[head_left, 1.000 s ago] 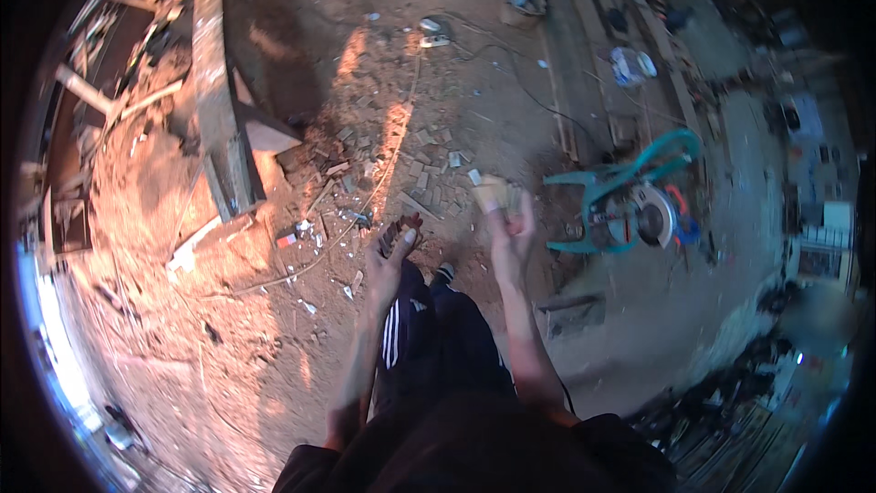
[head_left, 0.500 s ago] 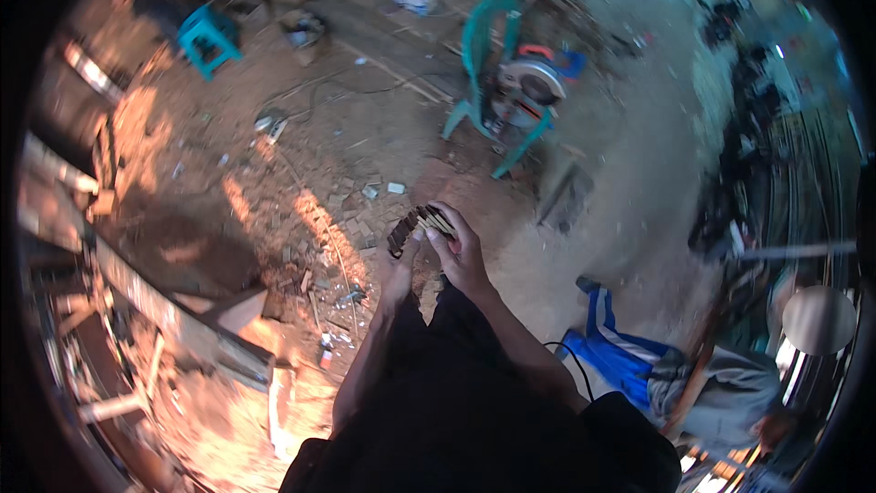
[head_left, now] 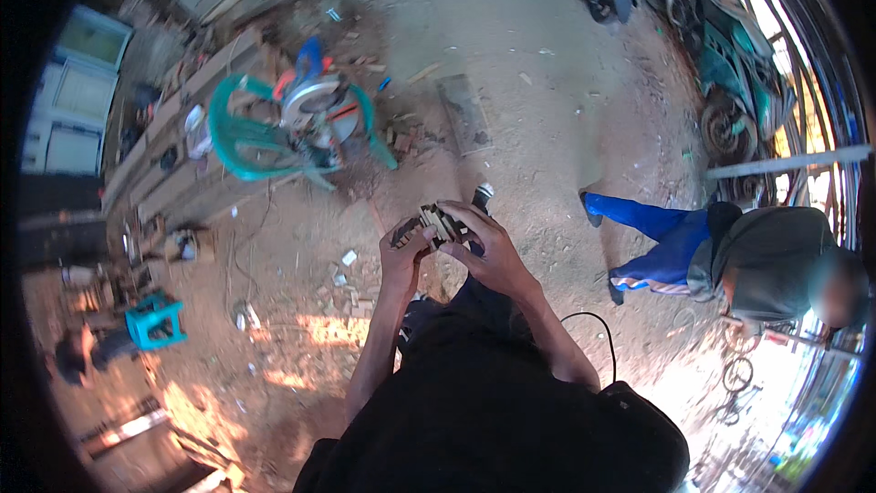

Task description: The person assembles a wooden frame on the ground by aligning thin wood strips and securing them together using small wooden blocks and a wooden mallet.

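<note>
A row of small flat wooden pieces (head_left: 434,223), dark brown with some pale edges, is gripped between my two hands in front of my body. My left hand (head_left: 402,260) wraps round its left end, thumb on top. From the other side, my right hand (head_left: 494,254) closes on the pieces, fingers over the far edge and thumb underneath. Parts of the pieces are hidden by my fingers, so their exact shape is hard to make out.
A miter saw (head_left: 315,110) sits on a green plastic chair (head_left: 239,162) ahead to the left, near long planks (head_left: 205,73). A person in blue trousers (head_left: 659,236) stands at the right, with a motorcycle (head_left: 727,123) beyond. A teal stool (head_left: 155,321) and another person (head_left: 78,354) are at the left.
My view has swung to the right, so the chair and saw now appear farther left and the other person higher up. Both hands still hold the wooden pieces.
</note>
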The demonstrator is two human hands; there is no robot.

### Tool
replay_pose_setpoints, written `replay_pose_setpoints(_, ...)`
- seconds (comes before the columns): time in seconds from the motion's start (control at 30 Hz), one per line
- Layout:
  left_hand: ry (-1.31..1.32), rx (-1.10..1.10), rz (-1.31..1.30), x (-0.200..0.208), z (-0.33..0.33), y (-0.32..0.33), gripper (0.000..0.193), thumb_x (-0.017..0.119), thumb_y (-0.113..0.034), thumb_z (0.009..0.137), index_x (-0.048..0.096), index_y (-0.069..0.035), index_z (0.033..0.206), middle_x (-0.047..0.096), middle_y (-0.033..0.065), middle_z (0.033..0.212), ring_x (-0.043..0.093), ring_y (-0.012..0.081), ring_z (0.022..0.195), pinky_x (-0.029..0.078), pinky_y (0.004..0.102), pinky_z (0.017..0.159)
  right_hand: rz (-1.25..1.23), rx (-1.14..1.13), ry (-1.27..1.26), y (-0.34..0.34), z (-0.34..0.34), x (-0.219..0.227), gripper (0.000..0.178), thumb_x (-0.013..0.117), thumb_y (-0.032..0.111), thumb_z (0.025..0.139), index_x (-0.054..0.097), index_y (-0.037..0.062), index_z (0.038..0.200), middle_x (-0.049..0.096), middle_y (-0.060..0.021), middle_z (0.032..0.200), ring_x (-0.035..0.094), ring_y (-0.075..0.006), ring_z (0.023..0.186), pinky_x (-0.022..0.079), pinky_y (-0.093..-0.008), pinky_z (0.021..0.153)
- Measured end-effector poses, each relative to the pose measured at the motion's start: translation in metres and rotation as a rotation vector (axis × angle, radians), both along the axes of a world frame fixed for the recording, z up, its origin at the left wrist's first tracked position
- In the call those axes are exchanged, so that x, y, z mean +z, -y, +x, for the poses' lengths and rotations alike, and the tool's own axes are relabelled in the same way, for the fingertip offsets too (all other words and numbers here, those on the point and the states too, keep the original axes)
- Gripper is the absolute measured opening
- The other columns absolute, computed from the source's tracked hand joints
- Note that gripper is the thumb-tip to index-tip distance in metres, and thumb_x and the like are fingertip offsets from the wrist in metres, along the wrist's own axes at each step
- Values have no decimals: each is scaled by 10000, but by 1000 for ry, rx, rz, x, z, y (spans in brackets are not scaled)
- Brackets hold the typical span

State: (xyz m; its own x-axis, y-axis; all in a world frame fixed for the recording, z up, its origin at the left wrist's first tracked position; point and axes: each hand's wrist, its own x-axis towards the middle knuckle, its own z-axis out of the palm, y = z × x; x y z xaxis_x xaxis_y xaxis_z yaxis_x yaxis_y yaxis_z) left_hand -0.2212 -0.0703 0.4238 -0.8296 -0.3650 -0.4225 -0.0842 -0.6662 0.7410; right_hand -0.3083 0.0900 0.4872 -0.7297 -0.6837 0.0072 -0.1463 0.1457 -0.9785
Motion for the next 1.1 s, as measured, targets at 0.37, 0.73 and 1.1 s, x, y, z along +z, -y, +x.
replay_pose_setpoints(0.37, 25, -343, 140, 7, -288, -45, 509, 765, -129, 862, 593, 15, 1318, 695, 113, 1164, 705, 209, 1025, 599, 333, 890, 140, -213, -203, -53, -237, 13, 997, 864, 274, 786, 311, 14, 1574, 382, -238, 1554, 396, -410, 1437, 367, -452, 1174)
replay_pose_setpoints(0.73, 125, -445, -211, 59, -510, -86, 461, 861, -65, 792, 671, 11, 1205, 736, 76, 1036, 715, 151, 917, 609, 303, 824, -56, -293, -41, -88, -449, 16, 860, 794, 21, 682, 426, 56, 1458, 419, -204, 1484, 454, -372, 1391, 428, -426, 1118)
replay_pose_setpoints(1.1, 99, -346, -128, 31, -784, -92, 430, 850, -98, 812, 685, 23, 1190, 751, 95, 1004, 714, 159, 927, 587, 305, 863, 17, -183, -148, -84, -753, -20, 757, 818, -60, 720, 500, 60, 1397, 443, -157, 1498, 540, -312, 1335, 518, -379, 1022)
